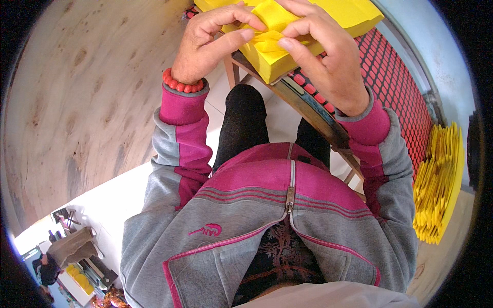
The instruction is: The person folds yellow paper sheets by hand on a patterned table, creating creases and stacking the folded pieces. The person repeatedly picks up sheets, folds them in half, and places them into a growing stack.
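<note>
Both hands work at a thin, soft yellow sheet (277, 16) on top of a yellow stack or block (269, 65); I cannot tell whether the sheet is paper or cloth. My left hand (205, 46), with a red beaded bracelet at its wrist, pinches the left side of a fold between thumb and forefinger. From the right, my right hand (331, 56) pinches the same gathered fold, its thumb close to the left fingertips. The upper fingers of both hands run to the picture's top edge and are partly hidden.
Under the stack is a wooden table (308, 110) with a red-and-black patterned cover (385, 72). A bundle of folded yellow sheets (439, 185) stands at the right. On the left rises a large pale wooden board (87, 102). More furniture and yellow things show at lower left.
</note>
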Available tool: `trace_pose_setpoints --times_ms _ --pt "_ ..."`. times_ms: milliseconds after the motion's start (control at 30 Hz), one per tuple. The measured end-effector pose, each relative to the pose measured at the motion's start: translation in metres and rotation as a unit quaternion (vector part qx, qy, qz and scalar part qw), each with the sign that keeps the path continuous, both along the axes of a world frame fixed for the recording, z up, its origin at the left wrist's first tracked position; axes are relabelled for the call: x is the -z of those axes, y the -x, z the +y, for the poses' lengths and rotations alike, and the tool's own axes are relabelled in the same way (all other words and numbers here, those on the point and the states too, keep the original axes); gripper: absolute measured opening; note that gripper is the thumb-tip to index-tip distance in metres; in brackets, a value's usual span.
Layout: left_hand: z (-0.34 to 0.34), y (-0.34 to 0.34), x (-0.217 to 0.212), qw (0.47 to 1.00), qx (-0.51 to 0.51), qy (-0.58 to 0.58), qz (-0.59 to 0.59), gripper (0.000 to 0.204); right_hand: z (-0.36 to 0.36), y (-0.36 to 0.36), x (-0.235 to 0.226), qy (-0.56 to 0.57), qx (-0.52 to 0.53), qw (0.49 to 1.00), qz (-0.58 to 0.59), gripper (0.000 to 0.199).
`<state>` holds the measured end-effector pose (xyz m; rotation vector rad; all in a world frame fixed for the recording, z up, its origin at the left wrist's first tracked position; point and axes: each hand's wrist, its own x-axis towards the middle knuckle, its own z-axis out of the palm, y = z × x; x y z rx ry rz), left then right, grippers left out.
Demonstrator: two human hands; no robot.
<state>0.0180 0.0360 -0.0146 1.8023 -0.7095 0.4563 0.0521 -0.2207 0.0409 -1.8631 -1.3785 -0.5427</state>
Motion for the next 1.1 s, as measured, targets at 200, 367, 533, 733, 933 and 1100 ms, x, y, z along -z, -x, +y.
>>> trace_pose_setpoints --times_ms 200,367,533,733,933,1100 --pt "-0.003 0.002 -0.002 1.0 0.011 0.007 0.015 0.02 0.0 0.002 -0.004 0.004 -0.004 1.0 -0.001 0.013" --pt "-0.002 0.002 -0.001 1.0 0.01 0.008 0.014 0.02 0.001 0.002 -0.003 0.003 0.003 1.0 -0.006 0.013" --pt "0.0 0.001 0.0 1.0 0.019 0.011 0.012 0.02 0.001 0.002 0.0 -0.004 0.0 1.0 0.016 0.015" --pt "-0.001 -0.004 0.005 0.999 -0.016 -0.012 -0.034 0.015 0.002 0.003 0.0 -0.025 0.006 0.999 0.022 0.017" --pt "-0.015 -0.002 0.011 0.985 -0.017 0.16 0.058 0.012 0.001 0.008 -0.002 -0.077 0.015 0.997 -0.005 0.022" --pt "-0.021 -0.002 0.009 0.986 -0.041 0.156 0.036 0.013 -0.002 0.005 -0.005 -0.027 0.018 0.994 -0.108 0.021"
